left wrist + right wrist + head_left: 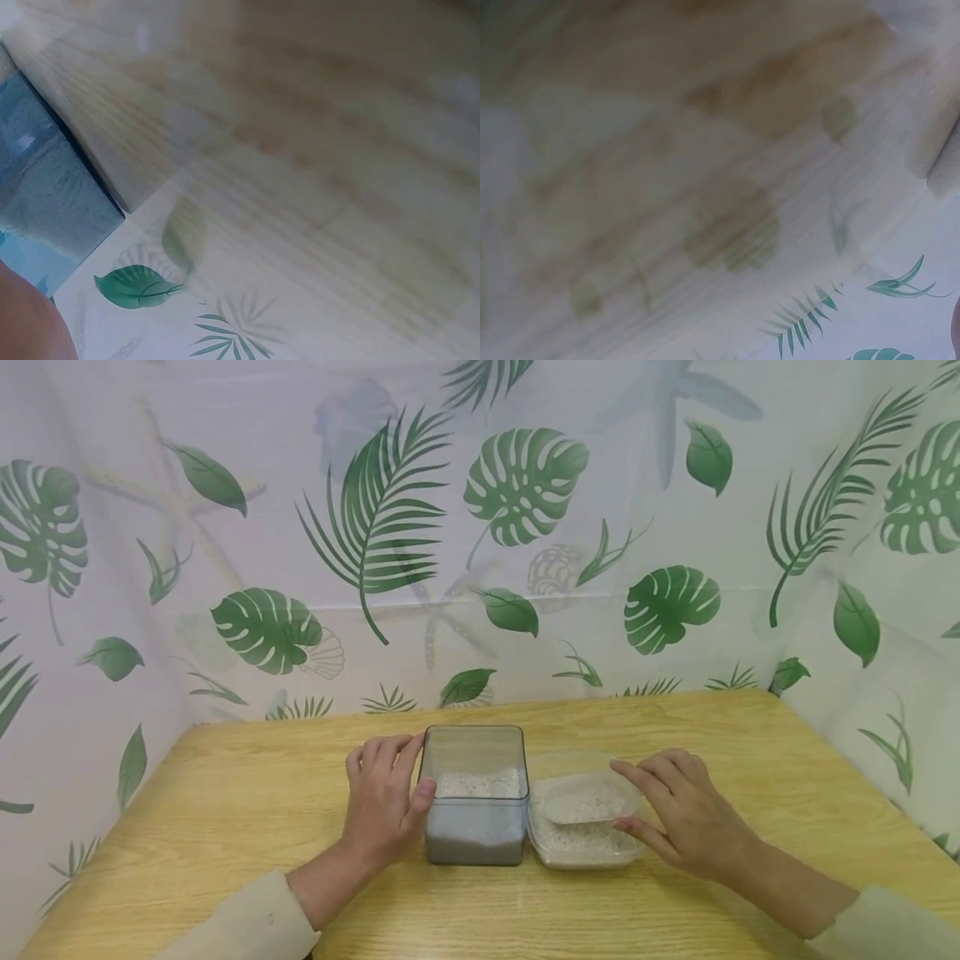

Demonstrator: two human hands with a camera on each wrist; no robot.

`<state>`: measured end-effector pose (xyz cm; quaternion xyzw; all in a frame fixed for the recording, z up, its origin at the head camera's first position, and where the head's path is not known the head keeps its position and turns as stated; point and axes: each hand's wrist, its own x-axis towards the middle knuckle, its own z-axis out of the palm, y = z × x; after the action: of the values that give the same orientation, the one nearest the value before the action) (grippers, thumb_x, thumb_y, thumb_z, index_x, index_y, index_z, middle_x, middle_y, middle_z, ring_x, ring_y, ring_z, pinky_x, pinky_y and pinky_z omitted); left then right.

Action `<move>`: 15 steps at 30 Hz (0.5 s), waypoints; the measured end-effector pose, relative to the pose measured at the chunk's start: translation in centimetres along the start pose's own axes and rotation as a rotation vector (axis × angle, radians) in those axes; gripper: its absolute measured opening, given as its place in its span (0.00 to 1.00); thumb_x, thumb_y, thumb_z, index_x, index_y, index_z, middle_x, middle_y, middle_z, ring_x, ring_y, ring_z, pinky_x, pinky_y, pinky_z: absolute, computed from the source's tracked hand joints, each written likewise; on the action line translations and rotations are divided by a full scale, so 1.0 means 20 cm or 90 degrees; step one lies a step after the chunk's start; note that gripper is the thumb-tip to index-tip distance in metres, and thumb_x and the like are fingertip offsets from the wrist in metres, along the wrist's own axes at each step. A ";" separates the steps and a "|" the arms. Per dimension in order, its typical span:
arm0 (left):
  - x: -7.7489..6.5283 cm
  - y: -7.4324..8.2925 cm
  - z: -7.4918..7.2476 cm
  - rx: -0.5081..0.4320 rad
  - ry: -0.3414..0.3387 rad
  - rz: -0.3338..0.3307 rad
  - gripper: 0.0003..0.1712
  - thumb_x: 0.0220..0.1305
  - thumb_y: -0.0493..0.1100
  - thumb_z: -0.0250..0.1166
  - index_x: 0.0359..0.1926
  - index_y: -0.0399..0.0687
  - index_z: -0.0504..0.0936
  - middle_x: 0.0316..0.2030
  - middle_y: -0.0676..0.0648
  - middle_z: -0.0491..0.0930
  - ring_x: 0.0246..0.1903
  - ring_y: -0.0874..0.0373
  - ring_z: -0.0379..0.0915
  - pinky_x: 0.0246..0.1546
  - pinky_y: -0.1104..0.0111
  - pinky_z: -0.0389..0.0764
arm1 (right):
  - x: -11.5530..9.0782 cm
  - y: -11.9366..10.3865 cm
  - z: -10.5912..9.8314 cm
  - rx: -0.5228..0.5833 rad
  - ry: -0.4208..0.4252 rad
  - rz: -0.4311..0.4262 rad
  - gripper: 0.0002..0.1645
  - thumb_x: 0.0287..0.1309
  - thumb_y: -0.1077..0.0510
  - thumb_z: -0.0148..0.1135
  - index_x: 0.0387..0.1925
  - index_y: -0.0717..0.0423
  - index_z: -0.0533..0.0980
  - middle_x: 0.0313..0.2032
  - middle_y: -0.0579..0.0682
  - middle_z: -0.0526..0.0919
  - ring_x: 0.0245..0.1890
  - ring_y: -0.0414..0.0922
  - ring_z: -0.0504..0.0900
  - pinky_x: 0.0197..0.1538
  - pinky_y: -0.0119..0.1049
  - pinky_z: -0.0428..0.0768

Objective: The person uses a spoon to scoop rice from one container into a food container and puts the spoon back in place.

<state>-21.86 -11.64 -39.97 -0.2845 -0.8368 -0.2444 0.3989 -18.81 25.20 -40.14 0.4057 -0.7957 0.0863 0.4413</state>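
Observation:
A smoky see-through box (476, 831) stands on the table with pale grains, which look like rice, inside. My left hand (386, 793) rests against its left side, thumb near the front corner and fingers toward the back. Right beside the box is a clear plastic tub (585, 860), also holding pale grains (558, 837). Over the tub, my right hand (690, 818) pinches a small translucent plastic scoop (573, 802) between thumb and fingers, its body tilted over the grains. Part of the bluish box (52, 180) shows at the left of the left wrist view.
Both containers sit on a wood-grain table (247, 793). Behind it and at both sides hangs a white sheet (420, 677) printed with green leaves. The right wrist view is mostly blurred, with a pale edge (949, 161) at its right.

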 end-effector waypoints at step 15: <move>-0.01 0.00 0.00 0.002 -0.008 -0.002 0.44 0.75 0.64 0.32 0.58 0.32 0.78 0.50 0.36 0.78 0.51 0.43 0.67 0.53 0.44 0.56 | 0.01 -0.01 -0.01 0.010 0.023 0.012 0.39 0.70 0.34 0.49 0.54 0.66 0.79 0.35 0.51 0.77 0.37 0.49 0.70 0.45 0.43 0.62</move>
<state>-21.82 -11.69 -40.07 -0.2844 -0.8400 -0.2418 0.3938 -18.49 25.04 -39.94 0.4000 -0.7906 0.1045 0.4517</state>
